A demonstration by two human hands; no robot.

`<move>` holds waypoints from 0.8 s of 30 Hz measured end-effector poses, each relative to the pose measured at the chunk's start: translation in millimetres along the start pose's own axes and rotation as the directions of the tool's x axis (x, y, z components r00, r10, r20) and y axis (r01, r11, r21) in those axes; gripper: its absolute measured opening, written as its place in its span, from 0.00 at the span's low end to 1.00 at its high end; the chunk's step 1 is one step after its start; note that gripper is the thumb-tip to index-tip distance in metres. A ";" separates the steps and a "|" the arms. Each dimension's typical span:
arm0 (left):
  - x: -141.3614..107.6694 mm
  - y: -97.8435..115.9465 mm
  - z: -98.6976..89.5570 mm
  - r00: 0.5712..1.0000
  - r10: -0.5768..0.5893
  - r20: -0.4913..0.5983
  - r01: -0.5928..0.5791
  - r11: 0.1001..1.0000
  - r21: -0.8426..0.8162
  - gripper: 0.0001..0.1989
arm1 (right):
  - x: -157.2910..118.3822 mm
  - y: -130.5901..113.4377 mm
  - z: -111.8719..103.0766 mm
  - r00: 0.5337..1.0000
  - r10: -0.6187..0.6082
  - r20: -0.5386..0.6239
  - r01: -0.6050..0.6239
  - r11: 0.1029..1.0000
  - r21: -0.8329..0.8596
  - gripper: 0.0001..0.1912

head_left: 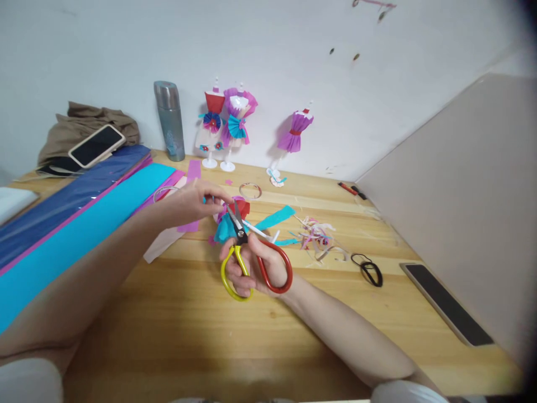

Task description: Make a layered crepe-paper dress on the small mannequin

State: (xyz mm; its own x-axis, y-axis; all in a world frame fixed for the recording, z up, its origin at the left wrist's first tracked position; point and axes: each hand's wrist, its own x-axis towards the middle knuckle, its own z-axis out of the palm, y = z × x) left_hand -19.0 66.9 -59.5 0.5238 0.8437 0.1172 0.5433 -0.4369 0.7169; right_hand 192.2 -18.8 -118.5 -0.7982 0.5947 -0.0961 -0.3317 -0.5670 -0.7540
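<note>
My right hand (262, 266) grips scissors (240, 234) with one yellow and one red handle. The scissor blades point up and away, slightly apart. Beside their tips is my left hand (201, 200), its fingers bent and drawn together; anything between them is too small to make out. Beneath and behind the scissors lies a small mannequin in a turquoise, red and purple paper dress (226, 226), its white stand pointing right. A turquoise paper strip (276, 217) lies to the right of it.
Three dressed mannequins (296, 132) and a steel bottle (170, 120) stand along the wall. Paper rolls (104, 201) and a phone (97, 145) are at left. Paper scraps (316, 232), black bands (369, 270) and a dark flat device (447, 303) lie right on the wooden table (176, 336).
</note>
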 end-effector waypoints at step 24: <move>2.5 -3.9 2.7 0.983 0.092 0.159 -0.063 0.982 -0.177 0.08 | -29.0 1.1 38.0 0.970 0.221 -0.104 -0.023 -0.340 -0.940 0.42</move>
State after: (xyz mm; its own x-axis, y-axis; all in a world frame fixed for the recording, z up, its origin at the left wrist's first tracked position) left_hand -18.0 69.9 -63.9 0.6689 0.7399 0.0717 0.3846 -0.4270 0.8184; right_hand 195.8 -58.3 -91.9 -0.7950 0.5107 -0.3274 0.6042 0.7145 -0.3528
